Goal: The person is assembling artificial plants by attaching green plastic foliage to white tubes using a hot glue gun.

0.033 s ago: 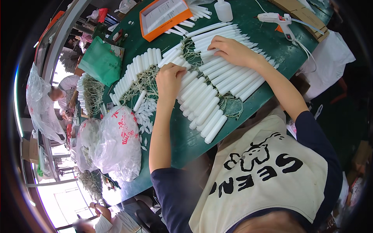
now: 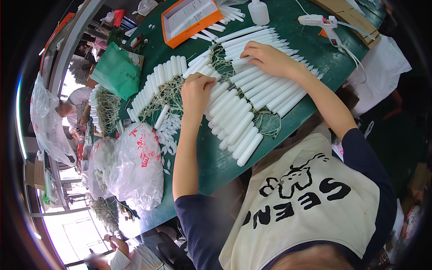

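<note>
Rows of white candle-shaped tubes lie on the green table (image 2: 198,168), joined by thin pale wires (image 2: 219,58). My left hand (image 2: 196,92) is closed in a pinch at the upper end of the near row of blunt tubes (image 2: 234,123). What its fingertips hold is hidden. Over the right-hand row of tubes with pointed tips (image 2: 265,90), my right hand (image 2: 267,59) is curled, thumb and fingers close together beside the wired ends. I cannot make out what lies between those fingers. Another row of white tubes (image 2: 155,78) with tangled wires stretches left of my left hand.
Loose white flame-shaped tips (image 2: 168,130) lie beside a clear plastic bag (image 2: 139,166). Beyond are an orange box (image 2: 171,36), a white bottle (image 2: 258,12) and a corded glue gun (image 2: 326,27). A green bag (image 2: 118,71) sits at the left; two people are further left.
</note>
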{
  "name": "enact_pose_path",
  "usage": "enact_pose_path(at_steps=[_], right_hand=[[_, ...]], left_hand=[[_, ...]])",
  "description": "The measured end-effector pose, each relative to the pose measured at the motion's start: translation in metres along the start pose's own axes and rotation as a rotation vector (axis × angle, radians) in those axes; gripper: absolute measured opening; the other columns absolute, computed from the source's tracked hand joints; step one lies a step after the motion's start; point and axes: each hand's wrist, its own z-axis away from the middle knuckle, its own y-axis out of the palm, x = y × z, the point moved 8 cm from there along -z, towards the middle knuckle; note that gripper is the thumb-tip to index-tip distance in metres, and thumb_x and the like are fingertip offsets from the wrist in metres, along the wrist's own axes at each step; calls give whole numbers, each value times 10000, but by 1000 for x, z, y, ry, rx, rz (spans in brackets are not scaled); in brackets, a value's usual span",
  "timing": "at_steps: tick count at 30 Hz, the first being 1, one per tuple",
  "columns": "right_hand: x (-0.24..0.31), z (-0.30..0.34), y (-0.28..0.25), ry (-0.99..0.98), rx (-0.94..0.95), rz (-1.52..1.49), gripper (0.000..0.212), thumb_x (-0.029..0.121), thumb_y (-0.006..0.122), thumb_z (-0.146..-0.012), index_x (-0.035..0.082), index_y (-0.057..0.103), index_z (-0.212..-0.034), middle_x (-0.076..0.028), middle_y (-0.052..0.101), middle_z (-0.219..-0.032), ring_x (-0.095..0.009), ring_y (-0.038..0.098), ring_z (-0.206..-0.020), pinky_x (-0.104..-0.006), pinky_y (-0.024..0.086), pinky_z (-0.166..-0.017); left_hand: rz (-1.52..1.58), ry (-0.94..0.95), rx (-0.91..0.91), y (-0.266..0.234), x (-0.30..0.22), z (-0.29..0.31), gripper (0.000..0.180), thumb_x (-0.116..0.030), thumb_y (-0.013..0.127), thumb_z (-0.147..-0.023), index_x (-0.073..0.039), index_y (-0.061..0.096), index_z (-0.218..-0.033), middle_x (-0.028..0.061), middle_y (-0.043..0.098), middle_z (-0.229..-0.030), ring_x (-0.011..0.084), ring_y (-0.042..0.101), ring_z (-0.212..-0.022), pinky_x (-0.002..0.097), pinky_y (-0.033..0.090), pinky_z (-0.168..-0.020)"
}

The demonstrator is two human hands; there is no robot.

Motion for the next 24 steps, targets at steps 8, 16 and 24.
enact_pose_path(at_steps=[8,16,24], right_hand=[[1,-2,0,-5,-11,2,208,56,582,-849,7,600,-1050,-117,571,-1070,-325,584,-958,-391,468,-848],[3,-3,2,-24,13,18,218,58,583,-846,5,603,-1056,-116,572,-1072,-319,589,-952,-384,471,-842],[4,-3,1,6,22,-4,224,59,584,-845,3,603,-1061,-119,572,-1074,-318,589,-963,-384,467,-852]], left_hand=[[49,7,38,4,4,-6,98,-68,720,-715,-41,733,-808,97,655,-758,248,615,-669,327,493,-642],[-28,-13,31,6,7,-7,85,-109,721,-725,-63,736,-795,89,667,-773,243,634,-673,321,499,-643],[-5,-43,109,4,10,-9,99,-100,692,-744,-52,733,-821,111,682,-782,256,652,-685,321,510,-667]])
